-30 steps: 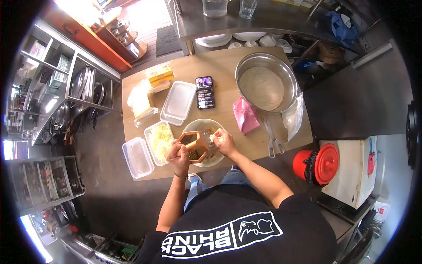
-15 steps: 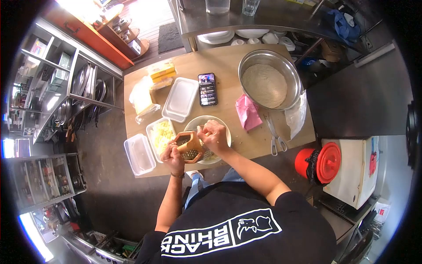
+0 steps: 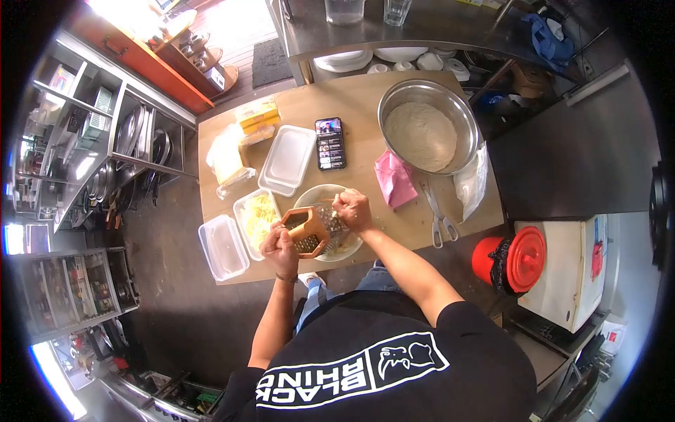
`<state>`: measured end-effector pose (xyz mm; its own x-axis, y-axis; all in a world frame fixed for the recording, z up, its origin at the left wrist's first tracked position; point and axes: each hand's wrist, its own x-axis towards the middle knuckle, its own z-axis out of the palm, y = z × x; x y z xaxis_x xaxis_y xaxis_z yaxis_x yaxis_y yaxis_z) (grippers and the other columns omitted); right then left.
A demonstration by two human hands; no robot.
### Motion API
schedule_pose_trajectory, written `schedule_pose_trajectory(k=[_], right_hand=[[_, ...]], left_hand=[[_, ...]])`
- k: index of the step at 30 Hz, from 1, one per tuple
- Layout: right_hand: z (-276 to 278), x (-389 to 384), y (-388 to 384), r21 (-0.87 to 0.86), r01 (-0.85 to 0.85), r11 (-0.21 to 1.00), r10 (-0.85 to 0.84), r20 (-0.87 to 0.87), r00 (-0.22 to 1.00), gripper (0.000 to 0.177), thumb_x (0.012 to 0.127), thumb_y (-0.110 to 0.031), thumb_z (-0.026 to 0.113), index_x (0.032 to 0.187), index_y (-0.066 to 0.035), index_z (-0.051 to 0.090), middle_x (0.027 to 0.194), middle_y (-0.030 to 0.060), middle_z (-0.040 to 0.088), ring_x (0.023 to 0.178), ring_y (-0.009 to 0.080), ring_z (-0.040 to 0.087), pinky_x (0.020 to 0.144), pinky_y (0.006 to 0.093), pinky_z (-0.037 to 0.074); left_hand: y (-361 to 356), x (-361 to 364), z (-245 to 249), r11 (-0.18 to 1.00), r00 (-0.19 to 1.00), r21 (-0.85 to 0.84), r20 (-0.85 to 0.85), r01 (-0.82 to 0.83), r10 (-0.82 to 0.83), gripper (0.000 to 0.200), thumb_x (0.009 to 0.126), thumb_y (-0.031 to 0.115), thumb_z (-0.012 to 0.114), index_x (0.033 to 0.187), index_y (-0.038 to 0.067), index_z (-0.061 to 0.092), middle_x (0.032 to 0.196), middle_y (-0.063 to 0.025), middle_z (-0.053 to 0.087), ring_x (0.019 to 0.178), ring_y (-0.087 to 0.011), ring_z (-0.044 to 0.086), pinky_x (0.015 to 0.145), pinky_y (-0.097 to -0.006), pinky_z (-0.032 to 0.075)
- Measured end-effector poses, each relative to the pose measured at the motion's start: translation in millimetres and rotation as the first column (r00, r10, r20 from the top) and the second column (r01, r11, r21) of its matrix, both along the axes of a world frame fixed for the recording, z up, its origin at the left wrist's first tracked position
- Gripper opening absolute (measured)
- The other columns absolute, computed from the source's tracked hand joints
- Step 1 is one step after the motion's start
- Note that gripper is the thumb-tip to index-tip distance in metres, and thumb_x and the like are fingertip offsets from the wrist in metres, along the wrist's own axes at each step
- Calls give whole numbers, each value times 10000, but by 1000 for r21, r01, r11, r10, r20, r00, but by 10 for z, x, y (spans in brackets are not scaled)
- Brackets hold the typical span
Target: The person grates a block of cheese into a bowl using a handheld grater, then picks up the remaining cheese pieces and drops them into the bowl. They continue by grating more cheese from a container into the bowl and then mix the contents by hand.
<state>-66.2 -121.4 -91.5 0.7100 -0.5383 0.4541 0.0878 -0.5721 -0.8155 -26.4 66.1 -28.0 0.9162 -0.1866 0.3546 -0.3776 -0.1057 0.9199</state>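
My left hand (image 3: pixel 280 253) is wrapped round the near-left edge of a box grater (image 3: pixel 313 226) with an orange frame and metal sides. The grater is tilted on its side over a pale round bowl (image 3: pixel 357 243), with small bits visible in the bowl. Just right of the grater's metal face, my right hand (image 3: pixel 353 209) is closed in a fist. Whatever it holds is hidden by the fingers. Left of the grater, a clear plastic tub (image 3: pixel 241 224) contains pale yellow shreds (image 3: pixel 261 212).
Around them on the wooden table (image 3: pixel 362 98) are an empty tub (image 3: pixel 223 247), a lidded white container (image 3: pixel 290 156), a phone (image 3: pixel 330 143), yellow packets (image 3: pixel 257 112), a wrapped pale block (image 3: pixel 226 157), a pink cloth (image 3: pixel 395 180), scissors (image 3: pixel 439 218) and a steel bowl (image 3: pixel 470 116) of flour.
My right hand has moved slightly right, away from the grater, uncovering more of its metal face and the bowl. My left hand keeps its hold, shifted only slightly.
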Motion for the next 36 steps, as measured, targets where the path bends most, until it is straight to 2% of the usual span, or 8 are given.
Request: schedule_pose_trajectory(k=[5, 7, 11, 20, 23, 28, 32, 36], right_hand=[[524, -49, 103, 98, -10, 995, 18, -82, 997, 163, 673, -10, 612, 570, -10, 487, 565, 125, 472, 542, 283, 487, 511, 386, 393], [798, 2, 255, 193, -94, 977, 88, 38, 995, 161, 654, 2, 614, 557, -10, 486, 551, 112, 452, 522, 264, 467, 492, 369, 379], [569, 96, 313, 196, -150, 969, 132, 104, 986, 183, 675, 33, 597, 552, 7, 464, 530, 97, 418, 470, 202, 423, 453, 325, 344], [-113, -11, 6, 112, -93, 989, 96, -15, 995, 195, 667, -36, 622, 547, -5, 471, 541, 111, 459, 542, 261, 497, 511, 355, 389], [37, -19, 37, 62, -81, 995, 81, 3, 997, 200, 663, -20, 619, 540, -3, 462, 533, 98, 445, 525, 244, 482, 500, 345, 382], [696, 36, 224, 227, -114, 967, 113, 16, 993, 162, 652, 6, 608, 555, -10, 479, 544, 99, 428, 525, 235, 475, 492, 341, 382], [473, 113, 187, 171, -157, 973, 144, 91, 985, 205, 680, 18, 587, 546, 5, 432, 525, 90, 382, 481, 194, 412, 458, 320, 346], [194, 41, -21, 124, -57, 991, 53, 31, 998, 171, 672, -9, 606, 570, -6, 469, 547, 113, 438, 505, 241, 459, 489, 343, 380]], left_hand=[[78, 14, -92, 992, 998, -118, -40, -43, 38, 325, 860, 224, 538, 704, -60, 564, 764, -108, 601, 809, -213, 558, 838, -368, 432], [94, 14, -65, 997, 998, -69, -44, -41, 38, 326, 864, 224, 534, 702, -57, 561, 758, -105, 596, 811, -213, 554, 837, -368, 431], [130, 27, -157, 986, 995, -137, -49, -91, 85, 336, 869, 235, 530, 690, -49, 549, 736, -90, 577, 802, -211, 543, 827, -365, 427], [102, 19, -116, 997, 999, -65, -17, -36, 35, 386, 886, 286, 534, 675, -37, 543, 689, -73, 554, 794, -211, 536, 833, -371, 416], [147, 24, -180, 976, 995, -200, -68, -82, 70, 377, 885, 275, 528, 669, -33, 541, 677, -64, 551, 779, -210, 534, 849, -378, 414], [146, -15, -284, 973, 994, -214, -83, -90, 73, 381, 887, 283, 518, 669, -28, 546, 678, -72, 551, 774, -214, 536, 864, -388, 413], [87, -11, -253, 965, 994, -244, -74, -95, 79, 391, 889, 296, 512, 671, -27, 547, 688, -80, 559, 786, -219, 546, 857, -385, 420], [-5, -33, -176, 986, 998, -157, -28, -64, 60, 395, 888, 302, 513, 677, -30, 546, 710, -93, 575, 800, -228, 556, 847, -384, 427]])
